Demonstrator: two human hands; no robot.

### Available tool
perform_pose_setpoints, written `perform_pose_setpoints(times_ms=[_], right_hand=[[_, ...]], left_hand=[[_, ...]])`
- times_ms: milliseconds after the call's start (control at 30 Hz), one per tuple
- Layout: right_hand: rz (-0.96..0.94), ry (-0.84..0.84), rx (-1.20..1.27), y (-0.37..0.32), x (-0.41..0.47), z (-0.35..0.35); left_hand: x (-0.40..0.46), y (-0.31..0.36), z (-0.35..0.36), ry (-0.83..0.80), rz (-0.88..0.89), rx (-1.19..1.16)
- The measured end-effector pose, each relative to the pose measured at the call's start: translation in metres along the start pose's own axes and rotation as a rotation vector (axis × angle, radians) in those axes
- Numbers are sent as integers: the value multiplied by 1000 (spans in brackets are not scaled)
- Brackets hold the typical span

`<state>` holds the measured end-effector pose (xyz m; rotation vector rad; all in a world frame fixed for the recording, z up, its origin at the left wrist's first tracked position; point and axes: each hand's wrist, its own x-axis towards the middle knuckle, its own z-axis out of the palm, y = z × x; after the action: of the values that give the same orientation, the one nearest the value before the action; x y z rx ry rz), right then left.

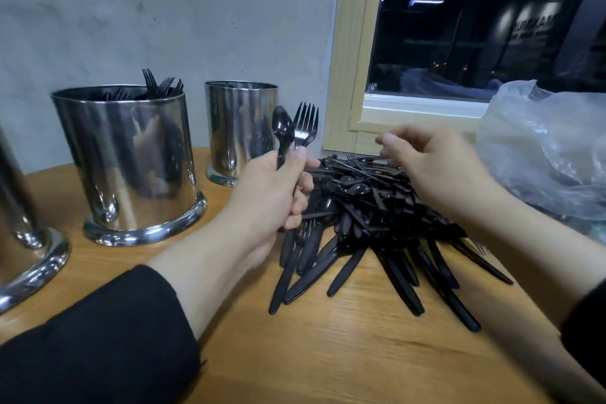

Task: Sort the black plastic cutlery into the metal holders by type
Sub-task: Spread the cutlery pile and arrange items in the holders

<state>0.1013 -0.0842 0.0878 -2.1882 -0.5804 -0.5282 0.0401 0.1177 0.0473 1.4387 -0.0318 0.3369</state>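
Broadly, the wooden table [328, 354] carries everything, with a crumpled clear plastic bag [551, 147] at its right edge by the window. Three metal holders stand along the left: one cut off by the frame [23, 239], a middle holder [131, 161] with fork heads showing above its rim, and a far holder [241, 128] whose contents I cannot make out. Right of them lies the pile of black cutlery [377, 216], handles fanning toward the person.

The left hand [272, 200] grips a spoon [282, 134] and several forks [305, 125] together, upright, heads up, their long axes nearly vertical. The right hand [436, 167] hovers over the far side of the pile, fingers curled; motion blur hides whether it pinches anything.

The bundle sits between the pile and the holders, and the left hand is the nearer one to both. The fork holder lies to its left, so I judge the forks need separating from the spoon before dropping in.
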Motion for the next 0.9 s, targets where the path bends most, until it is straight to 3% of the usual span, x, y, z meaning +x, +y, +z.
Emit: perform_pose_setpoints(times_ms=[167,400,600,733,900], right_hand=[[7,-336,-460,7,24,15],[63,-478,-680,12,30,45],[42,-431,-665,14,17,42],[-68,-312,-634,21,4,36],[-249,-97,-396,22,11,20]], left_hand=[[0,-6,2,49,9,101],[0,-5,5,47,2,95],[2,-5,5,79,-9,98],[0,-5,5,70,-21,86],[-2,-4,5,49,26,129]])
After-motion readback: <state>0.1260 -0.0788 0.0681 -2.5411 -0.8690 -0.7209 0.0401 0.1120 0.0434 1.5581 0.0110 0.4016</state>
